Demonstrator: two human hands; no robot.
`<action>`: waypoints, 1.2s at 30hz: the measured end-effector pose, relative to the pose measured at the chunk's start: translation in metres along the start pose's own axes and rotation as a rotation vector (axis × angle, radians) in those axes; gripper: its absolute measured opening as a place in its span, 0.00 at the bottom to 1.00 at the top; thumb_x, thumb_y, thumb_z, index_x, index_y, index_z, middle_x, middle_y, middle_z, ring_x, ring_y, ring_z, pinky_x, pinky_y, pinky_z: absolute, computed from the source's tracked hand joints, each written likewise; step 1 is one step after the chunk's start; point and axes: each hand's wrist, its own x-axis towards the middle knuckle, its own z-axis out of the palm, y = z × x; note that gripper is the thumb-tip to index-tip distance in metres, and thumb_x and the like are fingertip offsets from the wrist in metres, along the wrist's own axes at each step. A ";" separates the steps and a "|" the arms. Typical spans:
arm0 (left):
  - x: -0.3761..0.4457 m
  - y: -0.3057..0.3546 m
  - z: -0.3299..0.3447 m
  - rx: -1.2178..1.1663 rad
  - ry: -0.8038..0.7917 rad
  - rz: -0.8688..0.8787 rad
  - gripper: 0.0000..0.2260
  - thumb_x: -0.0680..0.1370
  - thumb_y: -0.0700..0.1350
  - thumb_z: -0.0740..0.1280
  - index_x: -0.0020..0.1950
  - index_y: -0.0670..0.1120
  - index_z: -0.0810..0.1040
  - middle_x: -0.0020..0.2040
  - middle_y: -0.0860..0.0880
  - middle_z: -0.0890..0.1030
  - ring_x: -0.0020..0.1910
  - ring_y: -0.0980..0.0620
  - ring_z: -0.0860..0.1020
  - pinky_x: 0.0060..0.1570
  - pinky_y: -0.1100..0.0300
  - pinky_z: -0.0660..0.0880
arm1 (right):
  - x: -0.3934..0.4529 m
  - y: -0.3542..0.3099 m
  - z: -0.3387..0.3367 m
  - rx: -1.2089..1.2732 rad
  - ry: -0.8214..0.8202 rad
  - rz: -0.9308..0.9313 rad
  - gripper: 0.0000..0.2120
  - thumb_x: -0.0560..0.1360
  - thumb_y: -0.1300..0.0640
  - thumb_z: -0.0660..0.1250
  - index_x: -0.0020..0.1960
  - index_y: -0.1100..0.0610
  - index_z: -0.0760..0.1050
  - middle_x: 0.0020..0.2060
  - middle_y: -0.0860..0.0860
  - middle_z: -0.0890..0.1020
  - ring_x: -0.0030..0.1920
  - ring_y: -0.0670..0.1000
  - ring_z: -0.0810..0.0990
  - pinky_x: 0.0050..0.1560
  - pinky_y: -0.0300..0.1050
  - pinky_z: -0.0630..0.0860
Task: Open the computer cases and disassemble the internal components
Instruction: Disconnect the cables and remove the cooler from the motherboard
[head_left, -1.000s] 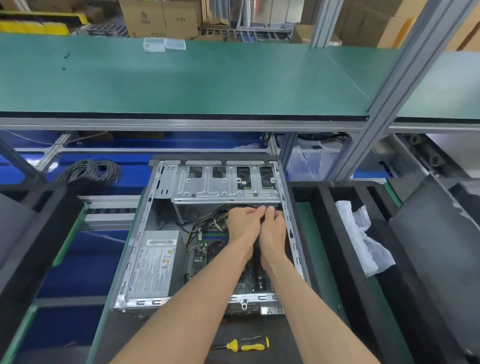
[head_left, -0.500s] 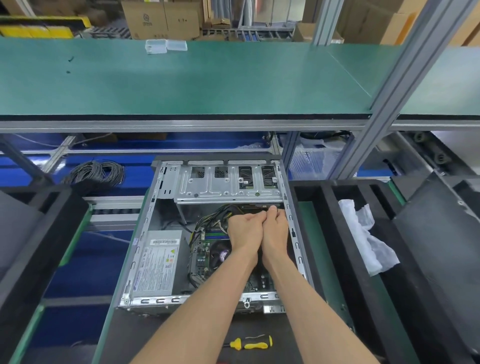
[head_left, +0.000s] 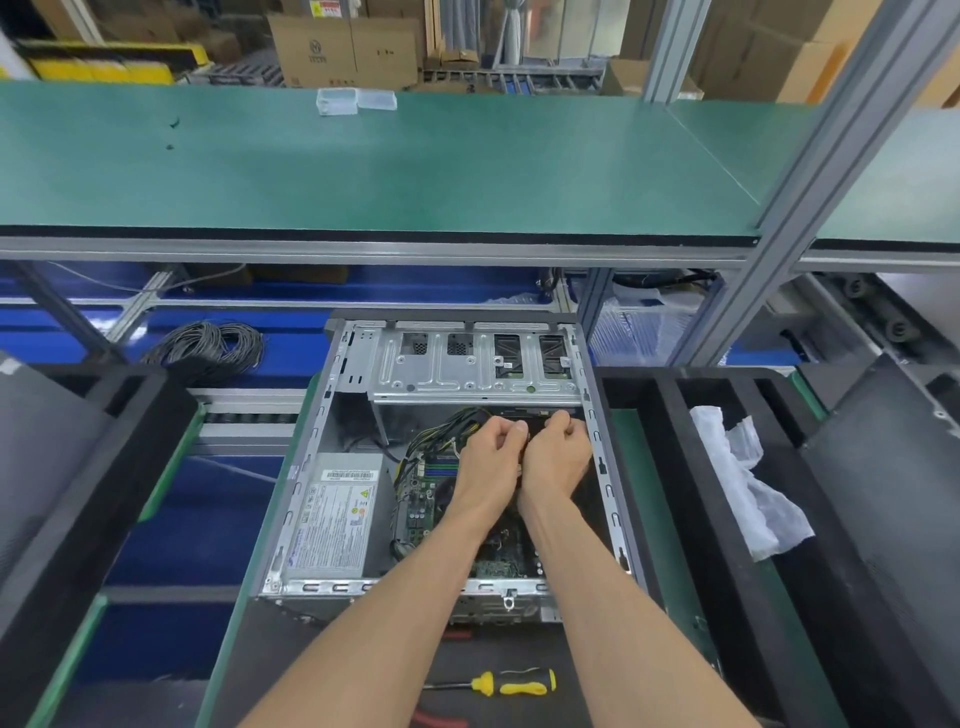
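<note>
An open computer case (head_left: 605, 467) lies flat in front of me with its side panel off. Inside are a silver power supply (head_left: 332, 519) at the left, a green motherboard (head_left: 421, 499), a bundle of black and yellow cables (head_left: 441, 426) and a metal drive cage (head_left: 467, 364) at the far end. My left hand (head_left: 491, 462) and my right hand (head_left: 558, 457) sit side by side deep in the case just below the drive cage. Both have curled fingers pinching something dark there; what they hold is hidden by the hands.
A yellow-and-black screwdriver (head_left: 498, 683) lies on the mat near me, red-handled pliers (head_left: 441, 719) beside it. Black foam trays (head_left: 727, 519) flank the case; the right one holds a white plastic bag (head_left: 743, 478). A coil of cable (head_left: 208, 348) lies at the far left. A green shelf (head_left: 415, 171) overhangs.
My hands, pressed together half a second ago, have drawn slightly apart, and my right hand has shifted right toward the case wall. The view has tilted a little.
</note>
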 end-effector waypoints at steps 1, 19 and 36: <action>0.000 -0.001 0.000 0.007 -0.001 0.003 0.10 0.82 0.52 0.63 0.47 0.49 0.79 0.43 0.52 0.82 0.43 0.55 0.79 0.48 0.55 0.75 | -0.001 0.001 0.000 0.002 0.017 -0.001 0.14 0.81 0.54 0.56 0.44 0.63 0.73 0.38 0.58 0.78 0.37 0.52 0.73 0.40 0.50 0.71; -0.009 -0.001 0.001 0.086 0.139 0.327 0.07 0.84 0.45 0.62 0.52 0.44 0.76 0.51 0.54 0.76 0.49 0.54 0.76 0.53 0.54 0.74 | -0.005 0.004 -0.005 0.018 0.104 -0.061 0.16 0.82 0.54 0.58 0.39 0.60 0.72 0.34 0.54 0.77 0.35 0.52 0.72 0.36 0.48 0.68; 0.001 -0.003 0.003 0.108 0.012 0.251 0.22 0.85 0.50 0.57 0.80 0.57 0.60 0.38 0.57 0.72 0.35 0.60 0.72 0.43 0.57 0.70 | -0.007 0.005 -0.004 -0.022 0.121 -0.086 0.16 0.81 0.55 0.58 0.40 0.62 0.74 0.32 0.53 0.77 0.33 0.50 0.71 0.34 0.45 0.67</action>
